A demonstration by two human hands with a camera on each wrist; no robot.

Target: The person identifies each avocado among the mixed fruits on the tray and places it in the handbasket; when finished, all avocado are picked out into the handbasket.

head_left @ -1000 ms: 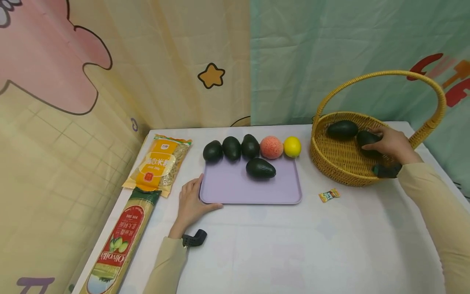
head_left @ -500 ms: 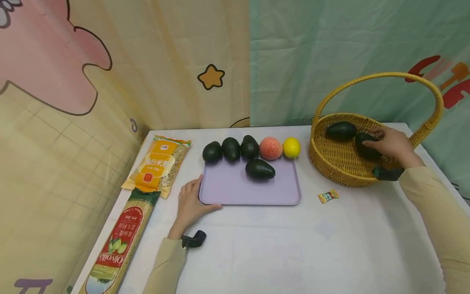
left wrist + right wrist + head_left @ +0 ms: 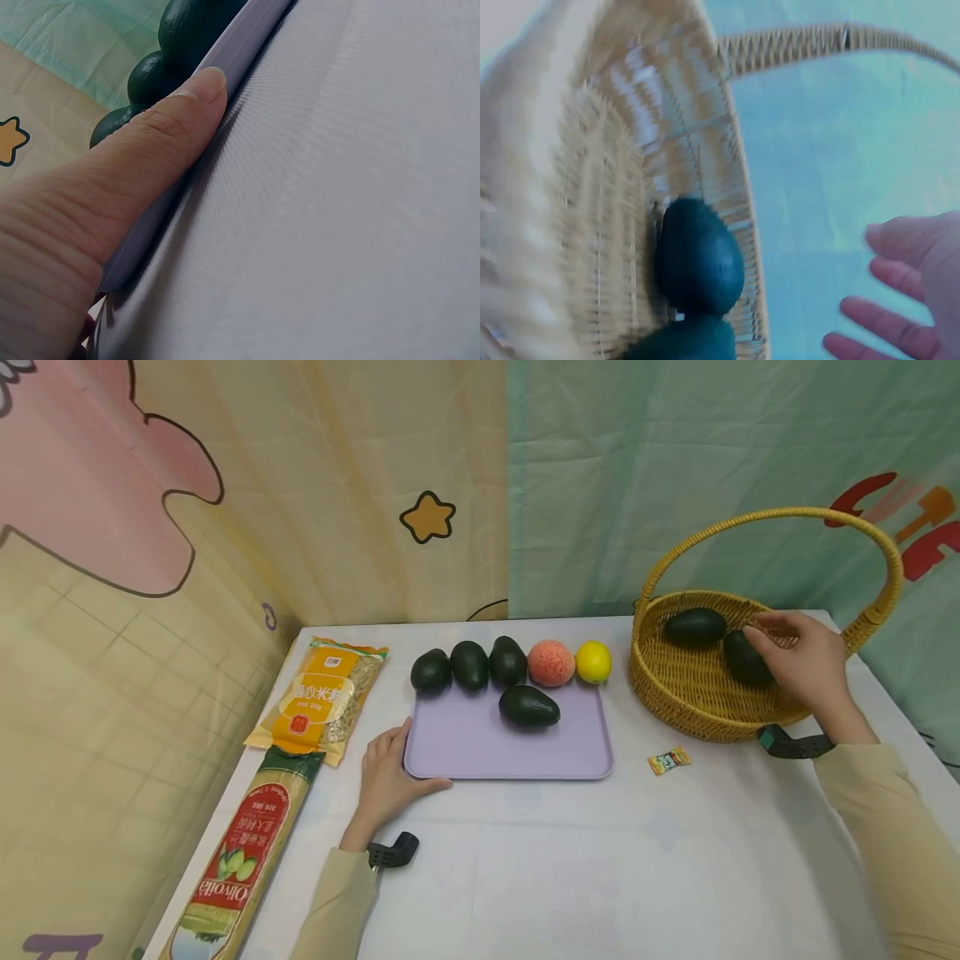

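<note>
My left hand (image 3: 387, 777) rests at the near left corner of a lilac tray (image 3: 510, 758), fingers along its left side. In the left wrist view the straight thumb (image 3: 161, 135) lies against the tray's rim. An avocado (image 3: 529, 706) lies on the tray, with three avocados (image 3: 469, 666), a pinkish-red round fruit (image 3: 552, 662) and a lemon (image 3: 594, 662) in a row along its back edge. My right hand (image 3: 810, 660) hovers over the wicker basket (image 3: 693, 714), fingers spread and holding nothing. Two avocados lie inside, the nearer avocado (image 3: 746, 658) partly hidden by this hand.
The basket's tall handle (image 3: 780, 513) arches over its opening. A small wrapped candy (image 3: 669, 760) lies in front of the basket. At the left are a yellow grain bag (image 3: 318, 697) and a long spaghetti pack (image 3: 243, 860). Curtains hang behind the table.
My right hand has let go of the nearer avocado in the basket and drawn up and back from it. The left hand stays at the tray corner.
</note>
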